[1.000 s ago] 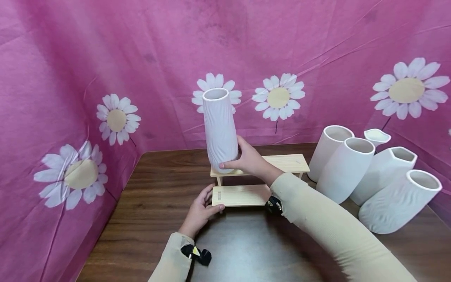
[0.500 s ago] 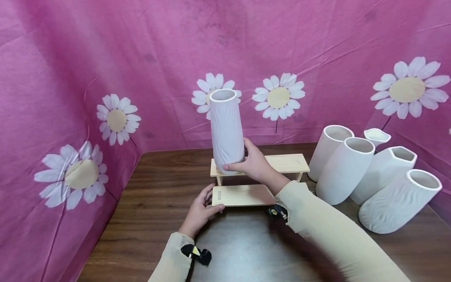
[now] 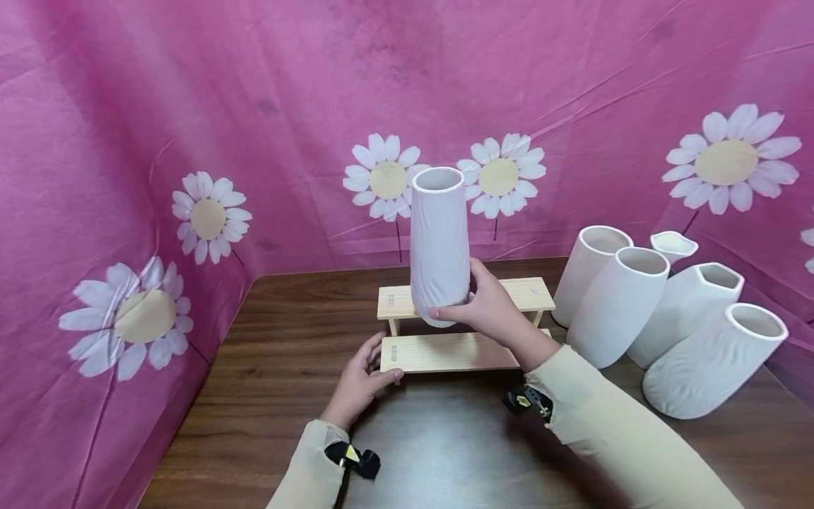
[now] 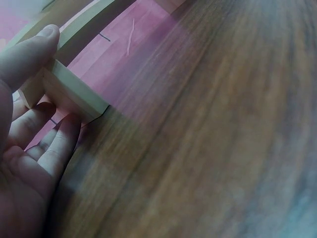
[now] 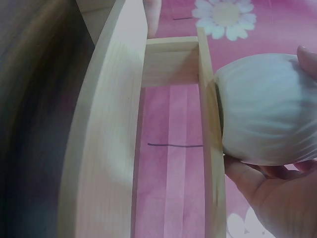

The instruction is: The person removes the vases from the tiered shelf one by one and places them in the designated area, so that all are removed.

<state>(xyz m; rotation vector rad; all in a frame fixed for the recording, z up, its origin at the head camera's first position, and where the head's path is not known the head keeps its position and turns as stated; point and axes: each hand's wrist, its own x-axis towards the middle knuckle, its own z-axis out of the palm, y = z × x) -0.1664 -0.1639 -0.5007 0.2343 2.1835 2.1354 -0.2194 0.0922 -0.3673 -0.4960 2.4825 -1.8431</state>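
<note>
My right hand (image 3: 492, 304) grips a tall white vase (image 3: 440, 237) low on its body, thumb in front and fingers round the right side. The vase is upright with wavy ribbing; its base overlaps the front edge of the upper shelf (image 3: 521, 290) of a pale wooden two-step stand. In the right wrist view the vase's base (image 5: 262, 109) is close over that shelf. My left hand (image 3: 357, 385) holds the left end of the stand's lower shelf (image 3: 445, 352). In the left wrist view its thumb (image 4: 34, 52) lies along the shelf and its fingers bend by the leg (image 4: 74, 94).
To the right on the brown wood table (image 3: 286, 382) stand several white vases, among them a smooth one (image 3: 617, 304), a faceted one (image 3: 687, 311) and a tilted rippled one (image 3: 712, 360). A pink cloth with daisies (image 3: 305, 85) hangs behind and at both sides.
My right hand has moved the vase to the right along the upper shelf and slightly nearer. My left hand has stayed at the stand's left end.
</note>
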